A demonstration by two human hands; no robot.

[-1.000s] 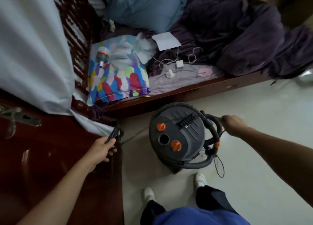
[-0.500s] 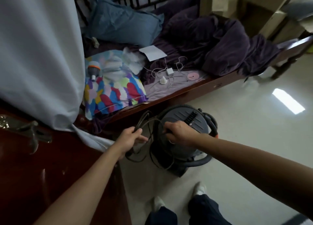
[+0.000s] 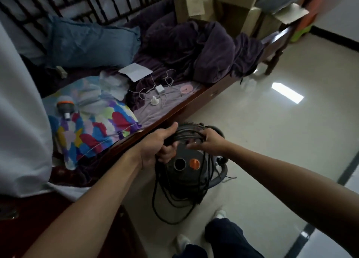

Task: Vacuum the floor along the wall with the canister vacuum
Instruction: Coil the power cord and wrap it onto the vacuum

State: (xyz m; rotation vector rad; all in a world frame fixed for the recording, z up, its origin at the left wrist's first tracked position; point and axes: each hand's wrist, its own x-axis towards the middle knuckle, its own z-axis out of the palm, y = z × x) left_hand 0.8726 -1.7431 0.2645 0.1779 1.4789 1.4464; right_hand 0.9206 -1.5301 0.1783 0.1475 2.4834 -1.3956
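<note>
Down by you on the pale floor (image 3: 272,150), loops of black cord (image 3: 171,203) hang and pool in front of the vacuum (image 3: 186,175). It stands upright, just beside the bed (image 3: 180,108) rail. Above its lid, your left hand (image 3: 155,146) is wrapped tight round the bundled cord. Your right hand (image 3: 211,141) grips the same bundle just to the right. Farther back, a blue pillow (image 3: 93,43) lies on the bed.

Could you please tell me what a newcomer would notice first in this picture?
At centre, the left hand and right hand both grip a bundle of black cord above the grey canister vacuum, with loops dangling to the floor. On the bed, a bright patchwork cloth and a purple blanket stand out.
</note>
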